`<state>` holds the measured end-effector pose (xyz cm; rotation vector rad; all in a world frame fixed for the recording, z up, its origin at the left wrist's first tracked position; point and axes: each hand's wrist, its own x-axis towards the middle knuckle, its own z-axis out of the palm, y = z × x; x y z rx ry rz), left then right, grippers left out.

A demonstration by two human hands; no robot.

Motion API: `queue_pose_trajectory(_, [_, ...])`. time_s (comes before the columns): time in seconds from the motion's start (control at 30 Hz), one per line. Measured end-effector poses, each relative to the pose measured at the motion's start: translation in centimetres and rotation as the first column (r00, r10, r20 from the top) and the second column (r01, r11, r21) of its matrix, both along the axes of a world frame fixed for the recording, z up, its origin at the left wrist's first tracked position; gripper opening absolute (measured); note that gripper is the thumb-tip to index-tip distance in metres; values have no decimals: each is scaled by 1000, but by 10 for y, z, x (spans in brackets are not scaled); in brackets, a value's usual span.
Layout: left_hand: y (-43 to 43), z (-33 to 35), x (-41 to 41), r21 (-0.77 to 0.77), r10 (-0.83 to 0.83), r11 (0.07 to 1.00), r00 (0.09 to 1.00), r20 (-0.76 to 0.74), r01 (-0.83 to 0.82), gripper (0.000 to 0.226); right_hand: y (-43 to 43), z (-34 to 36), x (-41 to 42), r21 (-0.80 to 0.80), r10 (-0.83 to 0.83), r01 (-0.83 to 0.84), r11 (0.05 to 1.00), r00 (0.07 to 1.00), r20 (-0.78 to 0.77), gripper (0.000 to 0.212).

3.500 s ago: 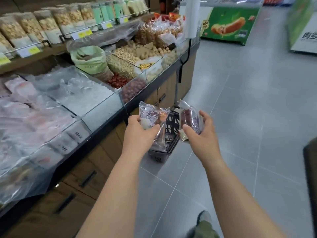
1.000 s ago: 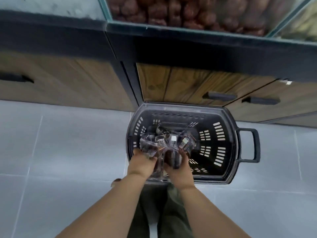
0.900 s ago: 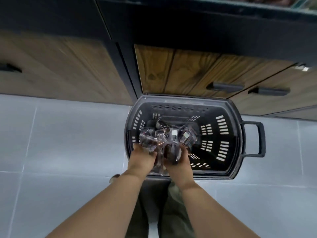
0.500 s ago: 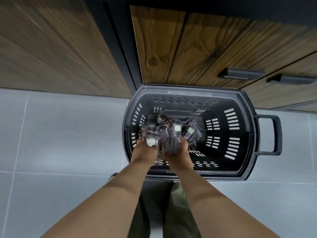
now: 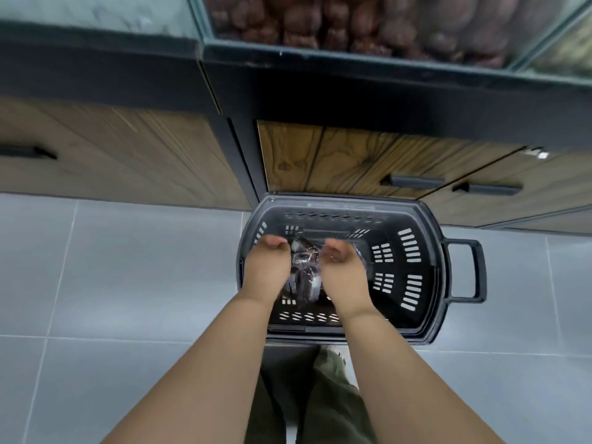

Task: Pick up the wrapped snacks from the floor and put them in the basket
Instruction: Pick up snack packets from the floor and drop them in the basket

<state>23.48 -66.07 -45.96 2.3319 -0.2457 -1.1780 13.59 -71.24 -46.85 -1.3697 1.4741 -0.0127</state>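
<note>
A black plastic basket [image 5: 436,283] stands on the grey tile floor against the cabinet, its handle to the right. Several clear-wrapped dark snacks [image 5: 304,282] lie on its bottom. Both my hands hover over the left half of the basket, side by side. My left hand [image 5: 263,267] and my right hand [image 5: 342,274] hold nothing; their fingers point down and are loosely curled. The snacks show in the gap between the two hands and are partly hidden by them.
Wooden cabinet doors [image 5: 346,158] with black handles [image 5: 413,181] rise right behind the basket. Glass bins of brown dried fruit [image 5: 352,24] overhang above. Grey tiles [image 5: 128,267] spread left and right. My legs in green trousers [image 5: 320,395] stand just before the basket.
Both hands have let go of the wrapped snacks, which now lie in the basket. The hands have risen slightly and the view has tilted up toward the glass bins.
</note>
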Motion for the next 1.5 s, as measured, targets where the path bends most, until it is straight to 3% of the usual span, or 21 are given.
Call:
queue_pose_trajectory(0.17, [-10,75,13,-204,193,960,981,-25,-194,26,-9,86,12,-39,-72,78,996,988,134,24])
queue_pose_trajectory(0.33, [-5,169,23,-363,93,930,992,91,-54,24,-3,179,10,-120,9,18,993,976,218,22])
queue_pose_trajectory(0.53, [10,277,37,-439,-23,888,966,258,138,19,4,278,8,-242,136,-58,969,938,319,20])
queue_pose_trajectory(0.83, [31,401,63,-502,60,849,912,406,167,17,-6,403,19,-417,282,-91,904,861,424,15])
queue_pose_trajectory(1.23, [77,485,49,-500,223,865,863,454,39,16,5,476,39,-506,541,-299,809,714,444,11])
queue_pose_trajectory(1.5, [171,506,64,-505,422,853,740,524,-128,20,79,488,90,-475,631,-420,773,589,505,10])
